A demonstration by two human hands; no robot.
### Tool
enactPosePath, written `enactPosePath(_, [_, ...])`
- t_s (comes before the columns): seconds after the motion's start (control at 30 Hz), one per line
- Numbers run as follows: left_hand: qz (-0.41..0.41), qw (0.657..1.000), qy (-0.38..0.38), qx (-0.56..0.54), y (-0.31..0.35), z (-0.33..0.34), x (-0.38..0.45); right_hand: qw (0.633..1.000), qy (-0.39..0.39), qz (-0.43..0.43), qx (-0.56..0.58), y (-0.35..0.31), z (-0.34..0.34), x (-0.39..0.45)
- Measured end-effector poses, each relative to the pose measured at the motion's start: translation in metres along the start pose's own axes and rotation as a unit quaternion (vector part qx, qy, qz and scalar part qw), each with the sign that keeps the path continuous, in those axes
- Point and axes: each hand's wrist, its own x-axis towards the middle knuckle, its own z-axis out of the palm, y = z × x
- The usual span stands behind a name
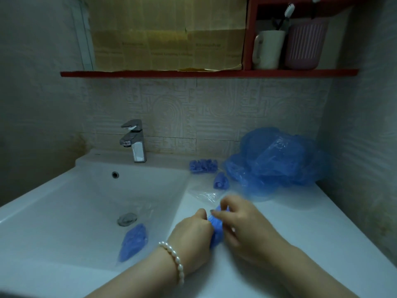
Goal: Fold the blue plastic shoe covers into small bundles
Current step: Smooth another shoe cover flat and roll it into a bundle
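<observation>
A blue plastic shoe cover [216,230], bunched into a narrow roll, lies on the white counter between my hands. My left hand [193,235], with a pearl bracelet at the wrist, grips its left side. My right hand [238,220] pinches its upper end with thumb and fingers curled over it. A loose heap of unfolded blue covers [277,160] sits at the back right of the counter. One small folded bundle [220,180] lies in front of the heap, and a row of bundles [203,165] rests by the wall. Another blue cover [133,241] lies inside the sink basin.
The white sink basin [64,211] with its drain [127,218] fills the left, and a chrome faucet [135,143] stands behind it. A clear plastic wrapper [203,195] lies beyond my hands. A red shelf [193,73] above holds a white mug [268,49] and a pink cup [305,44].
</observation>
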Motion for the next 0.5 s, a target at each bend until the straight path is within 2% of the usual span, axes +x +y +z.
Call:
enactPosePath(0.07, [-0.017,0.999,-0.019,-0.020,0.016,-0.002,-0.005,0.998,-0.062,-0.015,-0.017,-0.001,0.014,-0.003])
enactPosePath(0.17, [0.040,0.990,-0.067,-0.117,0.019,-0.021,-0.016,0.998,-0.067,-0.017,-0.010,0.012,0.020,-0.004])
enactPosePath(0.23, [0.073,0.962,-0.130,-0.230,0.005,-0.035,-0.025,0.998,-0.053,-0.028,-0.008,0.016,0.021,-0.002])
enactPosePath(0.3, [0.068,0.918,-0.160,-0.358,-0.014,-0.046,-0.030,0.998,-0.051,-0.046,0.000,0.017,0.024,-0.002])
enactPosePath(0.33, [0.058,0.903,-0.129,-0.406,-0.023,-0.047,-0.029,0.997,-0.052,-0.054,0.013,0.016,0.025,-0.001])
enactPosePath(0.37, [0.050,0.901,-0.057,-0.427,-0.031,-0.046,-0.026,0.996,-0.054,-0.060,0.028,0.014,0.026,0.001])
enactPosePath(0.43, [0.049,0.917,0.091,-0.386,-0.041,-0.038,-0.019,0.995,-0.048,-0.076,0.046,0.012,0.029,0.005])
enactPosePath(0.5, [0.081,0.929,0.126,-0.338,-0.042,-0.023,-0.020,0.992,-0.054,-0.090,0.075,0.005,0.028,0.008])
